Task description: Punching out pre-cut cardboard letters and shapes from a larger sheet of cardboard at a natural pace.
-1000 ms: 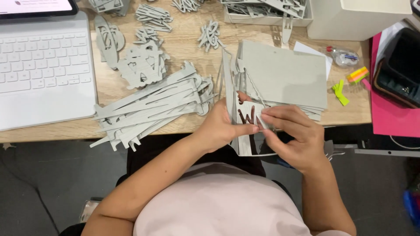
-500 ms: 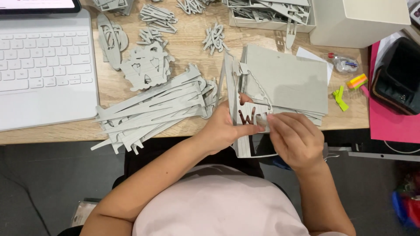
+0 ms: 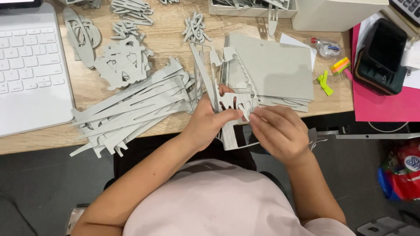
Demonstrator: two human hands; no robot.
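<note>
A white keyboard (image 3: 30,65) sits at the far left of the wooden desk (image 3: 166,39). Next to it lies a big pile of long grey card strips (image 3: 131,109), with smaller grey cut-out shapes (image 3: 122,61) above them.

The left hand (image 3: 208,122) is curled shut around a grey card piece (image 3: 234,111). Its thumb lies across the front and a fingertip pokes up behind the top edge. The card piece is flat, thin and light grey. It has small slots cut through it and a bumpy, wavy edge. It is held just over the front edge of the desk, in front of the person's chest.

The right hand (image 3: 278,131) touches the right side of the same piece. Its fingers are bent and pinch the edge.

Behind the hands lies a stack of grey card sheets (image 3: 271,70). Further right are a bright green clip (image 3: 324,83), a black case (image 3: 379,57) and a pink folder (image 3: 385,105).
</note>
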